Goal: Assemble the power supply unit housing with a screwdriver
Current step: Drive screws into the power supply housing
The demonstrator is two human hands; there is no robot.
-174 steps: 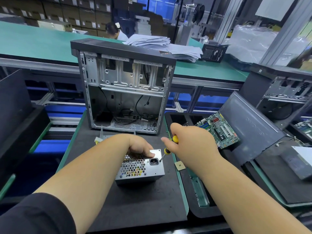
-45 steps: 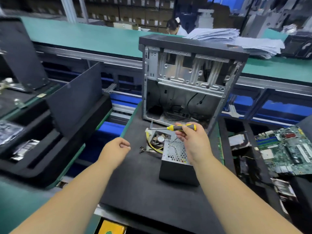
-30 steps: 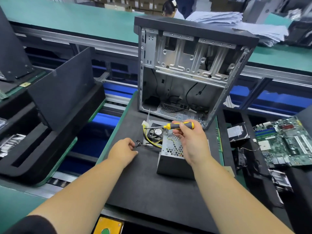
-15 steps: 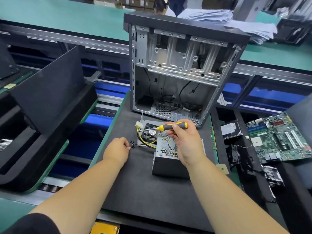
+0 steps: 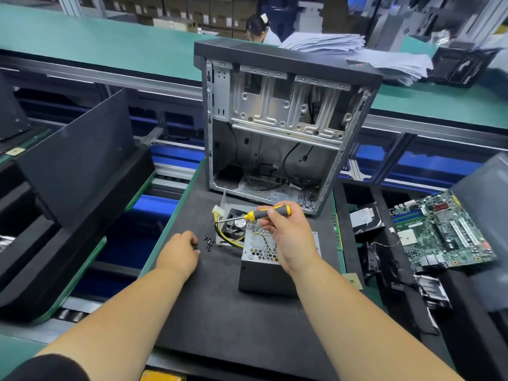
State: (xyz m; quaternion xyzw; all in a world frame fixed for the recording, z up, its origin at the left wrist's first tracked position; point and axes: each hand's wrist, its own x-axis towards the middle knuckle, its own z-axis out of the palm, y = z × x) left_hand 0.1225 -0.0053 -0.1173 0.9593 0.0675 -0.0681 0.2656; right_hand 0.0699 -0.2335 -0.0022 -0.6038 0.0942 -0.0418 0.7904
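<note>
— What's in the hands, from where you stand?

— The right hand (image 5: pixel 288 237) has its fingers curled round a yellow-and-grey-handled screwdriver (image 5: pixel 261 214), held nearly level, the thin steel shaft pointing left over the fan end of the box. The left hand (image 5: pixel 180 253) rests knuckles-up on the black foam mat (image 5: pixel 220 312), fingers loosely curled. I can't tell whether the fingertips are pinching anything; they sit just beside a few small black screws (image 5: pixel 208 242) scattered on the mat.

— And the power supply itself?

— The grey sheet-metal power supply box (image 5: pixel 265 266) lies on the mat under the right wrist. Its top is perforated with a honeycomb grille; its near face is plain and dark. At its far-left end there's a black round fan (image 5: pixel 236 224) with a white label at the hub, and a bundle of yellow and black wires (image 5: pixel 232 237) spilling out to a pale connector.

— What's behind it?

— An open black-and-silver steel computer case (image 5: pixel 283 127) standing upright at the far end of the mat, side panel off. Inside it are bare stamped drive brackets up top and loose black cables hanging down to the floor.

— Anything to the sides?

— On the right, a black tray (image 5: pixel 379 270) holds a green circuit board (image 5: pixel 445 232) and a hard drive (image 5: pixel 367 220). On the left, a dark flat panel (image 5: pixel 79 158) leans up out of a black foam tray (image 5: pixel 41 265).
</note>
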